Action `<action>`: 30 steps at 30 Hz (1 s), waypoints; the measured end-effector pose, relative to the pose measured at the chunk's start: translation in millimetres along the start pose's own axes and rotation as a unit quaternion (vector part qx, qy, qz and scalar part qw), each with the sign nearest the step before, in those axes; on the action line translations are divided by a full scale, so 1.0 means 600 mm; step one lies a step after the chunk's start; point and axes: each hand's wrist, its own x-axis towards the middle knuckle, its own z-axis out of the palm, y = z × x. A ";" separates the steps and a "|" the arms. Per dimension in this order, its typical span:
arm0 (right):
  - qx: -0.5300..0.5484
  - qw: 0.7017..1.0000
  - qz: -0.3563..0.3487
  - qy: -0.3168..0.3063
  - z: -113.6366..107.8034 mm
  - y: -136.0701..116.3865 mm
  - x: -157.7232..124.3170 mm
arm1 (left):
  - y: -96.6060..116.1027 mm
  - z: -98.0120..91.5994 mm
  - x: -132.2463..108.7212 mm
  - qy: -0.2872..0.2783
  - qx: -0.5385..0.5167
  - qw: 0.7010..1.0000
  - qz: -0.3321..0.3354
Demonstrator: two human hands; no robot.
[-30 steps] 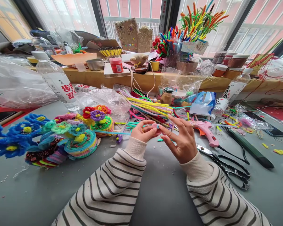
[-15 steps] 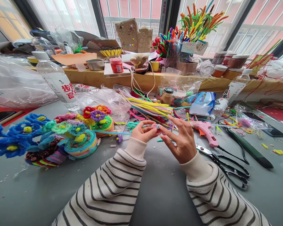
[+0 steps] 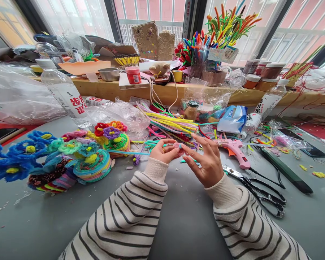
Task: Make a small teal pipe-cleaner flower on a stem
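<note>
My left hand pinches a small pink fuzzy ring or coil between thumb and fingers, in front of my chest. A light blue tip shows at the ring's right side. My right hand has its fingers spread, with the index fingertip touching or very close to that tip and the thumb apart below. A light blue pipe cleaner stretches leftward from my left hand; whether it joins the blue tip is hidden by the fingers. Behind the hands lies a pile of pipe cleaners.
Left stand pipe-cleaner flowers and round fuzzy cakes. At right lie a pink glue gun, black-handled scissors and a dark green bar. Bottles, a brown jar and a wooden ledge are farther back.
My right hand has shifted very slightly left, its index finger staying by the pink ring. My left hand keeps its pinch almost unmoved.
</note>
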 end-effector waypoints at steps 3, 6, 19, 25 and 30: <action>0.048 0.999 0.022 0.006 0.004 0.001 0.000 | 0.001 0.002 0.000 0.005 0.002 1.000 -0.008; 0.099 0.993 0.059 0.012 0.003 -0.003 0.002 | 0.004 0.003 0.000 -0.004 0.003 1.000 -0.025; 0.386 0.872 0.301 -0.022 0.019 0.007 0.002 | -0.002 0.003 0.005 -0.012 -0.083 0.995 -0.051; 0.406 0.851 0.333 -0.002 0.015 0.002 0.005 | 0.001 0.010 0.000 -0.018 -0.034 0.998 -0.057; 0.407 0.842 0.353 0.019 0.012 0.005 0.006 | -0.002 0.008 0.000 -0.015 0.053 0.997 -0.048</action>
